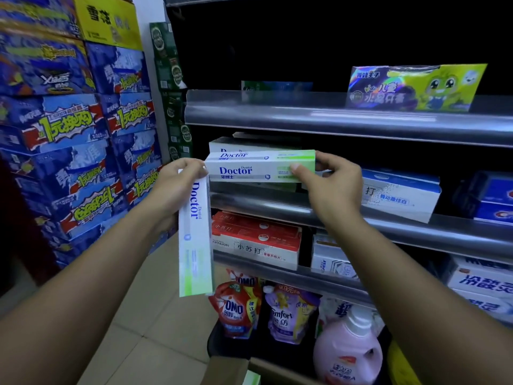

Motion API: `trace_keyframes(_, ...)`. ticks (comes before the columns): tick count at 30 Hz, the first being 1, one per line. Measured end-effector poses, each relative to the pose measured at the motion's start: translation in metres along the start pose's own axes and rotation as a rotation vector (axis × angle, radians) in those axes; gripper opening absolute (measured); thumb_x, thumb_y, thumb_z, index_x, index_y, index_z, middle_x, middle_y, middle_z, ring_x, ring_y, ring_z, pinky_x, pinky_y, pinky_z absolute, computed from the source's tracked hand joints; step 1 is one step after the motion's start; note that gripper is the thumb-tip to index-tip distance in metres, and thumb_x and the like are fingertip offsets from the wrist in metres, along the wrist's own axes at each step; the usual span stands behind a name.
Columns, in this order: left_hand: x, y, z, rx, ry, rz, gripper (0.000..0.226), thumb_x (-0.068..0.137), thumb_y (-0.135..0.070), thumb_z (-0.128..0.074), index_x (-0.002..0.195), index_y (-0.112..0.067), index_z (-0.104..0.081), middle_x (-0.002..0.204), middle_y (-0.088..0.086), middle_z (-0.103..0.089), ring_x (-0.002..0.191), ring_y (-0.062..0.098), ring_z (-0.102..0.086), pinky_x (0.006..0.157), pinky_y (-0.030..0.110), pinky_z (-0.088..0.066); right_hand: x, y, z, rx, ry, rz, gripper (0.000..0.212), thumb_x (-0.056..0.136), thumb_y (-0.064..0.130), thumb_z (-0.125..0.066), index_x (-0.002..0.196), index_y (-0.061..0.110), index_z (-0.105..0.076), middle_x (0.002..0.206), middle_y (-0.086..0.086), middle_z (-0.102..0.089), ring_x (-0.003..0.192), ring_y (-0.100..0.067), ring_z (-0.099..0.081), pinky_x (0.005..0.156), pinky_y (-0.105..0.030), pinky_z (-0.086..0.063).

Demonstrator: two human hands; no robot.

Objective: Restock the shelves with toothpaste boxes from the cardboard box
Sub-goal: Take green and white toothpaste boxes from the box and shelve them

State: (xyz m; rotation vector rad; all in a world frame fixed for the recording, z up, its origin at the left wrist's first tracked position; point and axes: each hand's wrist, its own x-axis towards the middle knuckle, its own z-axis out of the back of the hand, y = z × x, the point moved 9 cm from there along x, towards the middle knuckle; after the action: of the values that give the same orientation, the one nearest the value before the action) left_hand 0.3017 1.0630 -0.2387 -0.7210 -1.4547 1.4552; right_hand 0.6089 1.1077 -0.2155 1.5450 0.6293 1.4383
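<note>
right hand (330, 184): clamped on the green right end of the level box (258, 169), thumb on the front face, fingers over the top and behind.
left hand (177, 187): closed round the top end of the hanging box (195, 240); its fingertips are at the level box's left end, contact unclear.
level box location: at the front of the middle shelf (277, 204), just above the lip, in front of a same-brand stack (249, 144). Can't tell if it's seated yet or in the air.
level box axis: long axis left-right, parallel to the shelf edge. "Doctor" face out toward the aisle, print upright, green end to the right.
why held so: my read is that an end grip keeps the front face clear and lets the box go in square to the stack, label out.
hanging box location: off the shelf, left of the unit, over the floor.
hanging box axis: long axis near vertical, slight tilt. Print reads downward, green end at the bottom.
why held so: likely parked as the next one, kept clear of the shelf opening.
cardboard box (277, 370): bottom edge of frame, only a flap and a green box corner showing.
neighbours: blue-and-white boxes (399, 195) to the right on the same shelf, red boxes (255, 237) one shelf down.
step: judged as placing the level box; the hanging one is not yet shelved.
</note>
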Motion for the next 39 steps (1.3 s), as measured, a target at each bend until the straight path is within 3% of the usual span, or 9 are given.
trace_keyframes(10, 0.040, -0.007, 0.005, 0.144, -0.004, -0.027, 0.015, 0.090, -0.035, -0.060, 0.084, -0.026, -0.071, 0.088, 0.005, -0.070, 0.079, 0.029, -0.065, 0.072, 0.038, -0.051, 0.016, -0.005, -0.030, -0.269, 0.022, 0.049, 0.024, 0.081, 0.039, -0.081, 0.096, 0.035, -0.063, 0.079, 0.013, -0.060, 0.080, -0.017, -0.062, 0.069, -0.031, -0.048)
trace_keyframes(14, 0.041, 0.011, 0.004, 0.281, 0.030, 0.033, 0.040, 0.091, -0.037, -0.059, 0.052, -0.031, -0.065, 0.062, -0.003, -0.057, 0.065, 0.024, -0.052, 0.062, 0.030, -0.038, 0.013, -0.016, -0.043, -0.511, 0.162, -0.006, 0.021, 0.083, 0.031, -0.076, 0.102, 0.031, -0.068, 0.088, 0.005, -0.068, 0.090, -0.027, -0.065, 0.074, -0.034, -0.051)
trace_keyframes(20, 0.039, 0.019, 0.016, 0.159, -0.095, 0.000, 0.019, 0.090, -0.033, -0.061, 0.078, -0.020, -0.068, 0.071, -0.002, -0.063, 0.066, 0.019, -0.058, 0.059, 0.026, -0.042, 0.004, -0.004, -0.038, -0.570, 0.160, 0.072, 0.036, 0.090, 0.029, -0.068, 0.125, 0.027, -0.067, 0.104, 0.001, -0.071, 0.108, -0.029, -0.061, 0.083, -0.037, -0.052)
trace_keyframes(23, 0.034, 0.015, 0.034, 0.011, -0.325, -0.034, 0.019, 0.088, -0.035, -0.061, 0.087, -0.016, -0.064, 0.070, -0.003, -0.057, 0.063, 0.017, -0.052, 0.057, 0.029, -0.037, -0.015, 0.013, -0.030, -0.530, 0.072, 0.226, 0.035, 0.093, 0.029, -0.063, 0.128, 0.024, -0.066, 0.107, 0.003, -0.069, 0.115, -0.026, -0.052, 0.084, -0.040, -0.049)
trace_keyframes(26, 0.030, 0.016, 0.034, -0.182, -0.375, 0.001, 0.025, 0.083, -0.038, -0.060, 0.093, -0.015, -0.058, 0.073, 0.002, -0.051, 0.067, 0.023, -0.050, 0.062, 0.033, -0.038, -0.040, 0.013, -0.030, -0.370, 0.104, 0.244, 0.020, 0.092, 0.031, -0.068, 0.108, 0.020, -0.074, 0.092, 0.009, -0.067, 0.093, -0.015, -0.060, 0.077, -0.032, -0.048)
trace_keyframes(29, 0.026, 0.014, 0.028, -0.311, -0.420, 0.021, 0.025, 0.086, -0.037, -0.059, 0.098, -0.016, -0.053, 0.072, 0.001, -0.050, 0.067, 0.022, -0.052, 0.060, 0.032, -0.039, -0.061, -0.003, -0.038, -0.148, 0.228, 0.032, 0.026, 0.083, 0.050, -0.073, 0.096, 0.027, -0.070, 0.087, 0.014, -0.066, 0.082, -0.001, -0.062, 0.068, -0.025, -0.045)
trace_keyframes(32, 0.022, 0.012, 0.017, -0.433, -0.432, 0.030, 0.023, 0.091, -0.035, -0.057, 0.104, -0.017, -0.051, 0.072, 0.000, -0.052, 0.068, 0.022, -0.058, 0.061, 0.033, -0.047, -0.079, -0.025, -0.059, -0.052, 0.449, -0.254, 0.064, 0.072, 0.067, -0.074, 0.120, 0.029, -0.057, 0.103, 0.007, -0.066, 0.082, -0.012, -0.071, 0.065, -0.033, -0.057)
trace_keyframes(36, 0.018, 0.008, -0.001, -0.564, -0.309, 0.069, 0.016, 0.098, -0.032, -0.056, 0.100, -0.017, -0.050, 0.070, 0.000, -0.052, 0.081, 0.028, -0.062, 0.087, 0.061, -0.055, -0.077, -0.033, -0.057, 0.276, 0.378, -0.468, 0.050, 0.079, 0.014, -0.087, 0.116, 0.013, -0.053, 0.094, -0.015, -0.073, 0.066, -0.026, -0.070, 0.066, -0.040, -0.062)
trace_keyframes(39, 0.016, 0.006, -0.006, -0.610, -0.177, 0.037, 0.012, 0.100, -0.026, -0.062, 0.102, -0.016, -0.058, 0.081, 0.003, -0.064, 0.093, 0.027, -0.066, 0.097, 0.053, -0.054, -0.058, -0.030, -0.035, 0.299, 0.184, -0.371, 0.044, 0.076, 0.007, -0.088, 0.107, 0.012, -0.057, 0.083, -0.012, -0.074, 0.063, -0.018, -0.066, 0.067, -0.036, -0.059)
